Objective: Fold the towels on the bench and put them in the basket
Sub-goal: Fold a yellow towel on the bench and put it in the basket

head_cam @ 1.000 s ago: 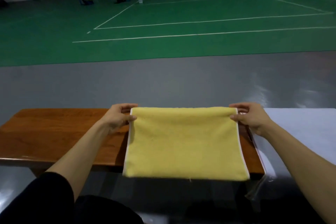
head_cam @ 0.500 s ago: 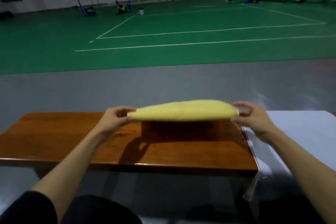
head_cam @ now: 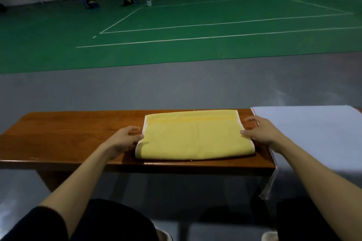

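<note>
A yellow towel (head_cam: 194, 137) lies folded flat on the right part of the wooden bench (head_cam: 74, 135), its folded edge toward me. My left hand (head_cam: 123, 139) rests on the bench at the towel's left edge, thumb touching the towel, fingers loosely curled beside it. At the towel's right edge is my right hand (head_cam: 260, 133), with its thumb against the towel and its fingers spread over the bench. Neither hand grips the cloth. No basket is in view.
A white sheet under clear plastic (head_cam: 313, 135) covers a surface just right of the bench end. The left half of the bench is bare wood. Beyond the bench are grey floor and a green court. My knees sit below the bench's near edge.
The towel hung over the bench's near edge, was lifted and swung forward by both hands, and now lies folded in half on the bench. Both hands have loosened their pinch.
</note>
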